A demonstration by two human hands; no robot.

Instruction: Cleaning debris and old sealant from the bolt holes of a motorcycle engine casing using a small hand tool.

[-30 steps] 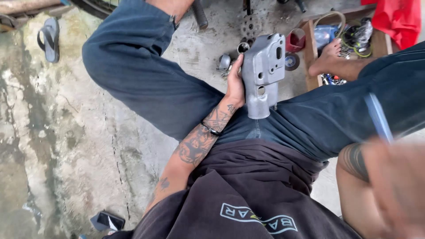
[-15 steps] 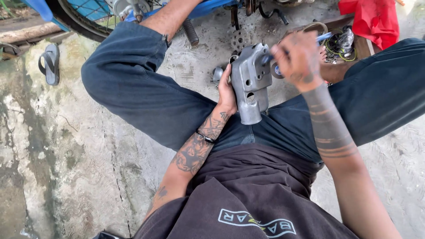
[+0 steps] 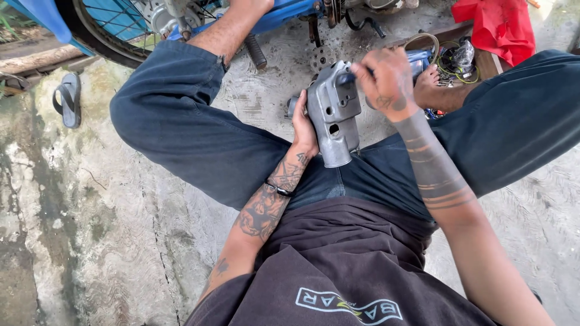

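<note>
Landmark: grey metal casting (image 3: pixel 333 115), held upright over the lap, between the spread knees.

Left hand (image 3: pixel 304 124) — wrapped around the casting's left flank from behind, palm against the metal, fingers mostly hidden on the far side. Closed on the casting and carrying it.

Right hand (image 3: pixel 386 81) — at the casting's upper right corner, fingers pinched together on a small dark tool or fastener (image 3: pixel 347 77) that meets the casting's top face. Which of the two it is cannot be told; only a short dark stub shows past the fingertips.

Key relation: the casting's long axis runs from the top end, far from the body, down to the narrower lower end that points at the lap. The pinched stub enters at the far end, so the right hand is the nearer one to the working point; the left sits lower, about mid-length, on the opposite side.

Material and shape: casting is dull silver-grey, matt, cast aluminium by the look, boxy with rounded shoulders, several round holes in the near face, a squared-off lower neck. Scuffed.

Around the casting: rough, cracked concrete floor (image 3: pixel 90 229) to its left; beyond it, a spoked wheel (image 3: pixel 115 30) and blue frame parts; to its upper right a red cloth (image 3: pixel 498 27) and a wooden tray (image 3: pixel 483 60) of small parts; a dark sandal (image 3: pixel 67 99) far left.
</note>
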